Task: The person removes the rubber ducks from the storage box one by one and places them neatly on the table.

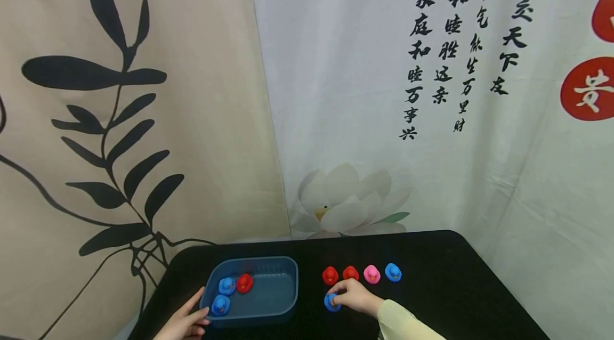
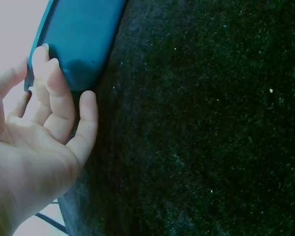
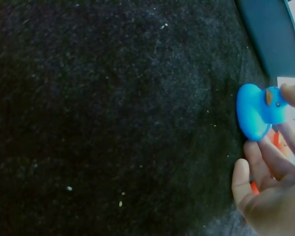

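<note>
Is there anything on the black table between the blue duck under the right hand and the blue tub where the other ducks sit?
Nothing visible: the right hand pinches the small blue rubber duck, and only bare black table lies between it and the blue plastic tub. The left hand rests on the tub's far corner.

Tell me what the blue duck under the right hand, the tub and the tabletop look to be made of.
Blue duck: likely rubber or soft vinyl; smooth, slightly glossy moulded skin. Tub: probably plastic; thin even walls, rounded rim, dull sheen. Tabletop: black fabric, perhaps felt or velvet; fuzzy nap with specks of lint.
</note>
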A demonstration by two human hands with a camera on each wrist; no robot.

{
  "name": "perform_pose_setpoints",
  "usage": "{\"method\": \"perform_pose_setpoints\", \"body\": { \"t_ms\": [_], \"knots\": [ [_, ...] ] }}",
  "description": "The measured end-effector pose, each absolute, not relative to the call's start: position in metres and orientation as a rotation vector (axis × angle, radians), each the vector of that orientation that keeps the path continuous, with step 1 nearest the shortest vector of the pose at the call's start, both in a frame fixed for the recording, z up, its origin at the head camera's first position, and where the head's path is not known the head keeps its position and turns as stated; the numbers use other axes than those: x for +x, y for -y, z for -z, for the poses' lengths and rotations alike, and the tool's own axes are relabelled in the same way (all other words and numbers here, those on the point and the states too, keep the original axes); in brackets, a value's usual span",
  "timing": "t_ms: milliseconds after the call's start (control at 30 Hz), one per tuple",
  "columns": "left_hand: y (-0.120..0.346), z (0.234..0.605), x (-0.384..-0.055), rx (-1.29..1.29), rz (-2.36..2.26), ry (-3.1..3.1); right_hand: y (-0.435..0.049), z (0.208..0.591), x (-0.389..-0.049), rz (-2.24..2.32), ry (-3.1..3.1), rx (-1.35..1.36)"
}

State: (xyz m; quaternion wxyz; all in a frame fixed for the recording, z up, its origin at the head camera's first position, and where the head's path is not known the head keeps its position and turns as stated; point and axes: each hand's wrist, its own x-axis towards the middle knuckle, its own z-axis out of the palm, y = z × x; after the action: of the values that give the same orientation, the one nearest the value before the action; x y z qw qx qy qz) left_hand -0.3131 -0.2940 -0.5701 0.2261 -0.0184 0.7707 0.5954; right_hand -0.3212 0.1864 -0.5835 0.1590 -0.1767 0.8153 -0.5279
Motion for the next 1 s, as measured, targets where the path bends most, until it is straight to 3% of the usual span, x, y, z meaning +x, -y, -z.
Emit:
{"method": "perform_pose_setpoints", "body": {
  "t_ms": [600,1000],
  "knots": [
    [0.296,0.574,-0.312,-0.043,-1.688,-2.093,-0.19,0.568,-0.315,1.477,-2.358,-0.541],
    [0.296,0.571,-0.311,-0.009,-1.702,-2.063,-0.186,0.528,-0.32,1.403,-2.463,-0.499]
  ]
}}
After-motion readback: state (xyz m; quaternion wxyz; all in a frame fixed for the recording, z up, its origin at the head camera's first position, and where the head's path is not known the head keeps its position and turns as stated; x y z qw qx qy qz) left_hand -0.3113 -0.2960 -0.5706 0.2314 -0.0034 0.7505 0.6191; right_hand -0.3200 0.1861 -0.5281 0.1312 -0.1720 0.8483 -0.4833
